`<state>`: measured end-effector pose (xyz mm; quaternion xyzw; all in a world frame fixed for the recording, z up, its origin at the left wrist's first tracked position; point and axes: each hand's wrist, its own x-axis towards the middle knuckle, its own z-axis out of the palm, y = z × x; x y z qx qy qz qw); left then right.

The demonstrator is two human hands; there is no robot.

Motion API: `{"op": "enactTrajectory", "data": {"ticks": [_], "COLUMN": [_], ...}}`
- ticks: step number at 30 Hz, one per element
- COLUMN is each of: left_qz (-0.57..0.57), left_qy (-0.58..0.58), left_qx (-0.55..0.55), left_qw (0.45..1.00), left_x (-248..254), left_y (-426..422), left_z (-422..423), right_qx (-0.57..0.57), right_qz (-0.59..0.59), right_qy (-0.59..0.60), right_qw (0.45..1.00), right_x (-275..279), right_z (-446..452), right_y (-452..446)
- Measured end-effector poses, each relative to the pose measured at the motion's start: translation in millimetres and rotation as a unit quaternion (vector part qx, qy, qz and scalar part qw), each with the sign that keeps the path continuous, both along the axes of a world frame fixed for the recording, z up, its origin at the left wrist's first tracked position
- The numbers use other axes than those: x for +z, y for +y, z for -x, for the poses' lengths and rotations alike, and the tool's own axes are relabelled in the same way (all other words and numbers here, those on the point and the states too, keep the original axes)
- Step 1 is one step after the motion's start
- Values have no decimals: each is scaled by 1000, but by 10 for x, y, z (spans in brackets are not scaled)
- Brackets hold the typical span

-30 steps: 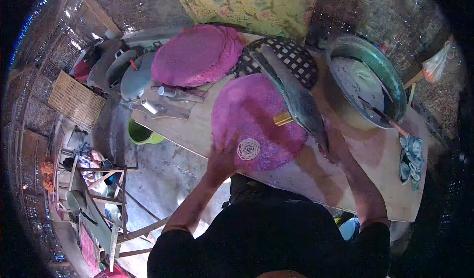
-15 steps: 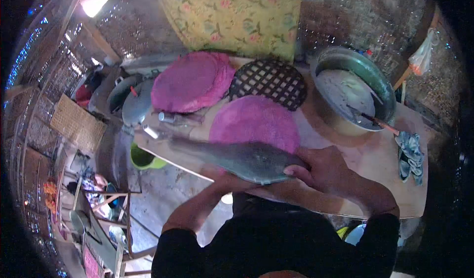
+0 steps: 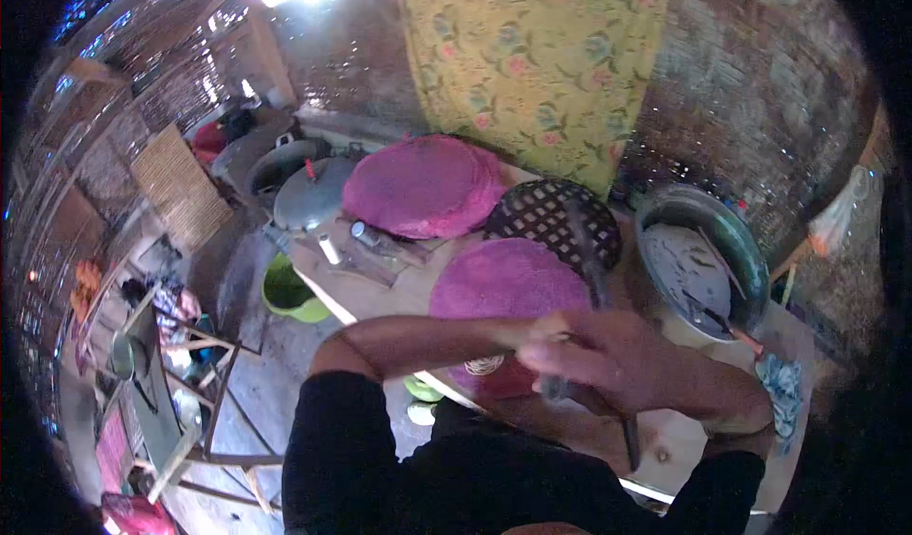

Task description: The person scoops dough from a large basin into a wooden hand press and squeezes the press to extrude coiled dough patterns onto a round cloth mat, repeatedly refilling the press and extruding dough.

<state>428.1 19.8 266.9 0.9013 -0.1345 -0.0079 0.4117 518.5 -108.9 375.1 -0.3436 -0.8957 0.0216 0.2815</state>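
Over the front of the table, my right hand is closed on a dark pan-like piece, turned nearly edge-on and blurred. My left hand meets the right one, its fingers mostly hidden and smeared by motion. Just beyond my hands lies a round pink stack, with a larger pink stack farther back to the left. A black lattice rack sits behind the nearer stack. To the right stands a big metal pot holding a pale mixture, with a stick-handled tool leaning in it.
A crumpled cloth lies at the table's right. Bottles stand near its left edge, before lidded pots. On the floor is a green bucket. A wooden frame stands at lower left, with another person's hand beyond.
The dark pan has swung from lying broadside across my body to nearly edge-on, pointing away from me. My left forearm has risen across it. The camera view has shifted.
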Motion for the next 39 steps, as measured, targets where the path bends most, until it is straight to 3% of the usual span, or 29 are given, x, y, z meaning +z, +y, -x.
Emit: {"op": "enactTrajectory", "data": {"ticks": [1,3,4,7,9,10,12,15,17,19,20,21,22,23,25,26,27,29,30,32,33,34,35,36,37,38,39], "left_qz": [-2,-8,-13,-44,-174,-162,-112,-128,-163,150,-36,-218,27,270,326,328,422,488,497,479,454,424,396,369,349,312,304], "left_qy": [7,3,-5,-54,5,88,14,55,-61,-97,-151,-192,-185,-168,-297,-296,-341,-406,-362,-386,-424,-462,-494,-512,-522,-423,-507], "left_qx": [-10,-26,-26,-12,9,165,130,206,222,245,292,326,303,259,341,342,300,319,363,387,388,389,394,412,439,562,529], "left_qw": [1000,1000,1000,997,985,969,985,969,959,953,944,899,934,912,830,829,785,704,700,687,681,675,667,657,643,639,609], "left_x": [23,94,88,116,300,315,76,-268,-325,-651,-763,-902,-859,-801,-827,-755,-628,-603,-487,-106,99,277,404,464,466,228,265], "left_y": [37,75,84,71,58,-67,-80,58,144,340,407,441,396,351,204,159,137,327,470,679,751,826,890,951,1029,1334,1347], "left_z": [12,-16,-10,54,119,134,83,286,526,553,298,102,69,27,-440,-605,-757,-972,-912,-474,-165,143,389,561,676,890,794], "right_qx": [-13,29,-5,-91,-140,-151,-184,-319,-458,-527,-574,-619,-618,-618,-537,-423,-373,-278,-197,-300,-511,-642,-696,-729,-714,-695,-667], "right_qz": [100,32,-6,-102,-79,-68,3,-28,-144,-154,-211,-264,-342,-419,-417,-378,-337,-237,-141,0,-33,-40,50,148,187,228,208], "right_qy": [-92,-26,43,84,162,192,273,277,102,354,340,327,260,189,525,692,715,750,829,744,411,4,-118,-228,-257,-285,-256], "right_qw": [991,999,999,987,974,967,944,906,871,757,715,664,659,638,512,446,487,552,504,597,755,766,707,628,623,620,668], "right_x": [63,-15,-39,22,-58,-103,-124,-395,-461,-377,-382,-380,-465,-444,-399,-280,-565,-1131,-1036,-1480,-1554,-1548,-1483,-1413,-1579,-1851,-2020], "right_z": [49,-4,-19,-42,-160,-235,-316,-482,-892,-1349,-1637,-1917,-2135,-2160,-1881,-1459,-1623,-1943,-1590,-1922,-2135,-2322,-2368,-2410,-2695,-2994,-3118], "right_y": [-40,14,-14,-55,-96,-125,-258,-295,-420,-519,-737,-949,-979,-935,-621,-344,-177,162,333,358,242,68,-126,-312,-464,-598,-689]}}
